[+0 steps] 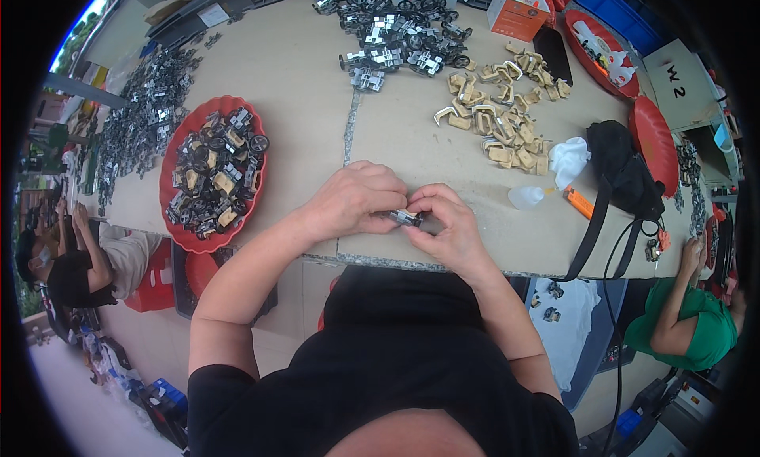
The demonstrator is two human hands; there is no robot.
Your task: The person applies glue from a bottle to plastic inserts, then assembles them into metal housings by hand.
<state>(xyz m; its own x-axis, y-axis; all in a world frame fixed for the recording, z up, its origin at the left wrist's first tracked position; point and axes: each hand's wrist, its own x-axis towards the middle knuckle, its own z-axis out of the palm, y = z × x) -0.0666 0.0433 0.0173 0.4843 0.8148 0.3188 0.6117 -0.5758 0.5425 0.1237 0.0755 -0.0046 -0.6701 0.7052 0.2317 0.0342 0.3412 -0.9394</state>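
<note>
Near the front edge of the table, my left hand [358, 199] and my right hand [448, 226] meet over a small silver-and-black toy vehicle part [407, 217]. The fingertips of both hands pinch it from either side and cover much of it. To the left stands a red scalloped tray [169, 194] heaped with small black-wheeled toy vehicles [212, 172], some with tan pieces on them. Beyond my hands at the right lies a loose pile of tan pieces with silver frames [507, 116]. A larger pile of silver-and-black wheeled chassis [396, 37] sits at the far middle.
Right of my hands are a small white squeeze bottle [526, 196], an orange tool [579, 203], a crumpled white cloth [568, 161] and a black bag [621, 168] with hanging straps. Small metal parts [146, 108] spread at the far left. Co-workers sit on both sides.
</note>
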